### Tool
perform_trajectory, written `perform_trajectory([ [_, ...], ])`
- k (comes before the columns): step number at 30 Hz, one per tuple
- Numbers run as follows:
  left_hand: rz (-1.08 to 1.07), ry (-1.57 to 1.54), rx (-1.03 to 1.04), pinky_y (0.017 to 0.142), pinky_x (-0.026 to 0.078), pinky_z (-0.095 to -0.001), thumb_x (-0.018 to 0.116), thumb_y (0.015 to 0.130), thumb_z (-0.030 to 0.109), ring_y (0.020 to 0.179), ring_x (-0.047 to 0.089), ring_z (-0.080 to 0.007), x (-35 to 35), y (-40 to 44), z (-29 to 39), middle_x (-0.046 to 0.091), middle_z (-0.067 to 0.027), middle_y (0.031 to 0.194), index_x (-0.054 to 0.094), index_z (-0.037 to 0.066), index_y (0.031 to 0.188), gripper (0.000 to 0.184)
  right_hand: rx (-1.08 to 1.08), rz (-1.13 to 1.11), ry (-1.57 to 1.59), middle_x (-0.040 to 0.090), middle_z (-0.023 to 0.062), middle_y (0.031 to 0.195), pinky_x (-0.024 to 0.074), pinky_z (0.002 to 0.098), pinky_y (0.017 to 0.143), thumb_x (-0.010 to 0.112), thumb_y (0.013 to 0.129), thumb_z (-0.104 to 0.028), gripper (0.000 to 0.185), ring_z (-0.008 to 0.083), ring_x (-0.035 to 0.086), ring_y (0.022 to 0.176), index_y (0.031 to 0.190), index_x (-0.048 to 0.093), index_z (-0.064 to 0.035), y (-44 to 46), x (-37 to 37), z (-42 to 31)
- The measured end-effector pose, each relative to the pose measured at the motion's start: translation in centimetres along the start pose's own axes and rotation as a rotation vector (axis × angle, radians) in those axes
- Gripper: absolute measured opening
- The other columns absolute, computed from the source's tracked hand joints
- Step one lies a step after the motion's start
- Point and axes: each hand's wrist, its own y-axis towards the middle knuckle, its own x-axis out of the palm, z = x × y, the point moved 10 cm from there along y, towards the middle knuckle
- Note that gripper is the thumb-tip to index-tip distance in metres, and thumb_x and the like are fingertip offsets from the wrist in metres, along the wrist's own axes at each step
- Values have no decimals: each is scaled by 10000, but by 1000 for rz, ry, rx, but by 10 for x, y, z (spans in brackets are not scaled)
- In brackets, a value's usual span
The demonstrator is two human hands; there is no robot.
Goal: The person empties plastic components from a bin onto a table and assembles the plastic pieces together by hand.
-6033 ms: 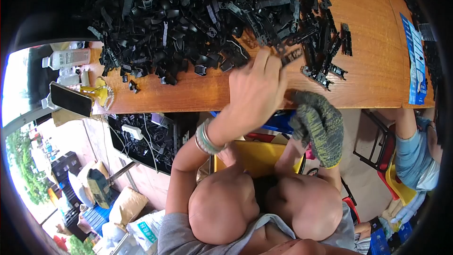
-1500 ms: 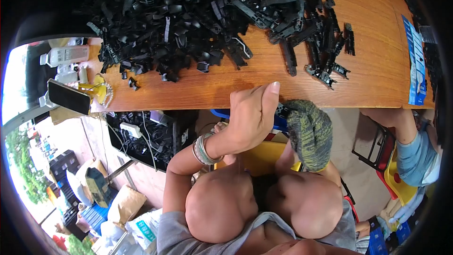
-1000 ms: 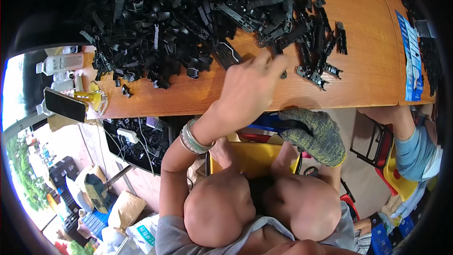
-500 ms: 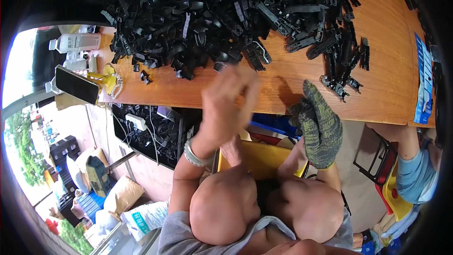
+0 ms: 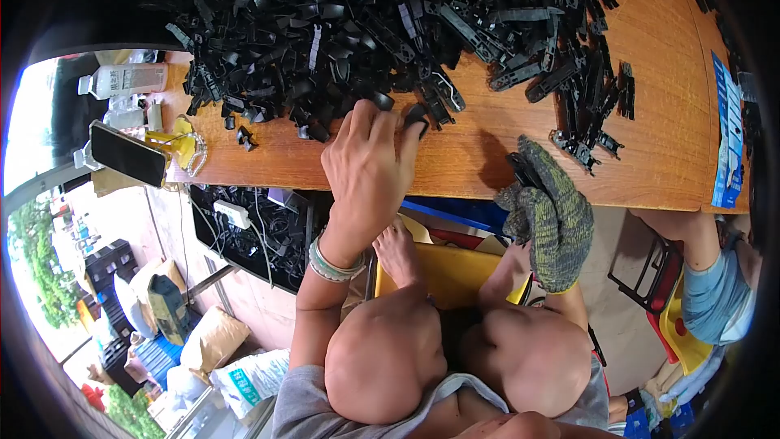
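Note:
My left hand (image 5: 366, 161), bare and wearing a pale green and white bracelet (image 5: 335, 264), reaches to the near edge of a heap of black plastic parts (image 5: 325, 41). Its fingers are bent, and a small curved black plastic piece (image 5: 416, 116) shows at the thumb tip, seemingly pinched there. To the right, above the table's front edge, my right hand (image 5: 556, 219) wears a grey-yellow knitted glove. Its fingers close around a black plastic part (image 5: 522, 169), which is mostly hidden by the glove.
The heap covers much of the wooden table (image 5: 650, 146). A phone (image 5: 127, 153) on a yellow stand and a bottle (image 5: 126, 80) are at the left. A blue-white packet (image 5: 725, 138) lies right. Below are a yellow bin (image 5: 443, 272) and a tray of black parts (image 5: 280, 236). Another person's arm (image 5: 699, 244) shows at right.
My left hand has moved left and slowed from a blur, with a black piece now showing at its thumb. The gloved right hand has turned slightly, exposing more of its black part.

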Motion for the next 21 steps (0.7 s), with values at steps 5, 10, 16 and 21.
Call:
perform_trajectory([
  [5, 34, -79, -3, 507, 386, -320, 672, 746, 43, 565, 532, -217, -3, -5, 1, 534, -80, 726, 601, 3, 746, 82, 112, -35, 141, 656, 120, 909, 472, 260, 565, 566, 838, -119, 300, 156, 593, 622, 1098, 589, 30, 98, 45, 6],
  [10, -216, -815, -348, 484, 416, -235, 566, 813, -20, 562, 534, -107, 14, -19, 3, 570, -57, 768, 574, -14, 925, 112, 220, -71, 287, 655, 118, 905, 467, 253, 549, 559, 844, -121, 299, 144, 589, 611, 1099, 588, 32, -23, -4, 21],
  [16, -417, -1276, -602, 451, 389, -184, 508, 870, 27, 515, 490, -45, 51, -33, 22, 526, -11, 603, 504, -36, 898, 69, 187, -212, 251, 643, 110, 1018, 504, 224, 569, 491, 909, -165, 339, 134, 641, 716, 1201, 518, 6, 77, 61, 14],
  [21, -406, -1139, -500, 444, 303, -196, 532, 852, 58, 507, 391, -28, 51, -33, 22, 495, 6, 575, 530, -50, 785, 127, 132, -175, 197, 643, 118, 993, 496, 232, 555, 505, 901, -169, 342, 140, 633, 668, 1196, 519, 3, 77, 56, 16],
])
